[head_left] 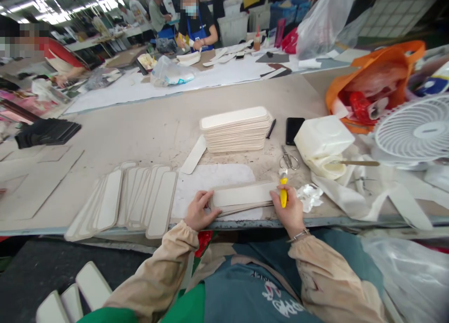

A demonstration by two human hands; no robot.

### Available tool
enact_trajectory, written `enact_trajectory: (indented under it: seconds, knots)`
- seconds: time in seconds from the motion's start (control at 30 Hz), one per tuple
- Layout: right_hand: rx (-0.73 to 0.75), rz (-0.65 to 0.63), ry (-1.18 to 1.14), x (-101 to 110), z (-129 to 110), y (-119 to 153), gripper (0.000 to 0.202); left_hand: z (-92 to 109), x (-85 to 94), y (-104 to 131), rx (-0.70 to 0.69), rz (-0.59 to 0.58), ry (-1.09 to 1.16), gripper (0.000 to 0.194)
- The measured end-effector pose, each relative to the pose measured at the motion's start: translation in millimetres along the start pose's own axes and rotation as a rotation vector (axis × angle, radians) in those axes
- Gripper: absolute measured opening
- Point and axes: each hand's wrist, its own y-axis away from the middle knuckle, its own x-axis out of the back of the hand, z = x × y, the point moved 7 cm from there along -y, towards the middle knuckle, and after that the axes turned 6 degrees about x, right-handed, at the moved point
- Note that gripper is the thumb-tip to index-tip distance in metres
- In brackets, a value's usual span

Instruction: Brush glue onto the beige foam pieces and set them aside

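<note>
A small stack of long cream panels with rounded corners (pixel 243 195) lies at the table's near edge. My left hand (pixel 200 211) grips the left end of this stack, thumb in front and fingers behind. At the right end, my right hand (pixel 290 213) is closed around a yellow-handled tool (pixel 283 192), its pale tip pointing away from me; the tool's exact kind is unclear. That hand's fingers also touch the panels' right end. Under the stack is a white sheet (pixel 217 173). Behind it stands a tall pile of similar panels (pixel 236 131), with a single loose panel (pixel 194 155) leaning beside it.
Fanned panels (pixel 140 197) spread to the left. Scissors (pixel 289 159), a black phone (pixel 293 130), a white plastic container (pixel 324 138), crumpled white scrap (pixel 309 197) and a white fan (pixel 417 129) stand right. A co-worker (pixel 198 26) works across the table.
</note>
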Motion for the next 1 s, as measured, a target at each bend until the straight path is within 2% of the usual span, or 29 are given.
enact_trajectory:
  seconds: [0.13,0.23,0.4,0.7,1.0]
  knots:
    - [0.002,0.014,0.007,0.2,1.1,0.9,0.035,-0.9,-0.6,1.9,-0.012,-0.009,-0.007,0.083]
    - [-0.003,0.017,0.007,0.7,2.0,0.8,0.036,3.1,0.2,1.9,-0.066,-0.019,0.0,0.088]
    - [0.003,0.019,0.012,0.9,2.5,0.3,0.038,7.7,-0.3,1.5,-0.113,-0.049,-0.01,0.076]
    - [0.034,0.039,0.02,-1.1,5.9,-0.1,0.041,6.2,-2.8,3.7,-0.119,-0.011,-0.033,0.065]
    - [0.009,0.022,0.016,-2.1,4.1,-0.7,0.044,9.8,-2.9,2.0,-0.075,-0.063,-0.089,0.074]
